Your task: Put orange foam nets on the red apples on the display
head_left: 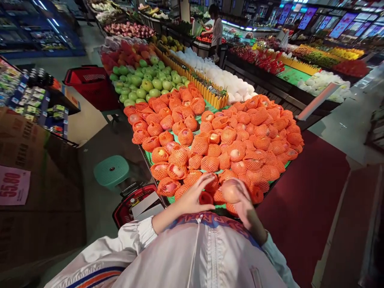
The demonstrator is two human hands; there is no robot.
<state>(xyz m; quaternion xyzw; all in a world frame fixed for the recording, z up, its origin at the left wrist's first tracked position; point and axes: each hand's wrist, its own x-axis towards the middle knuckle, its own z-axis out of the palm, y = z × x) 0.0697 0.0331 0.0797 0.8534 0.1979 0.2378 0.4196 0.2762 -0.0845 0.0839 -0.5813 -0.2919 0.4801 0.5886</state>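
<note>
My right hand [246, 208] holds a bare, pinkish-yellow apple [231, 191] at the near edge of the fruit display. Left of it, my left hand [194, 197] is open, thumb and fingers apart in a curve. A reddish-orange foam net sleeve [206, 197] shows within that curve; whether the hand touches it I cannot tell. Spread before both hands are many apples in orange foam nets [210, 163], with reddish skin showing through some openings. They rest on a green mesh mat [196, 139].
Green apples [144, 82] and white-wrapped fruit [207, 70] lie farther back, divided by a small yellow fence [210, 96]. A teal stool [111, 170] and a red basket [132, 204] stand at left. Another red basket [90, 86] is behind them. A person [216, 30] stands at a far stall.
</note>
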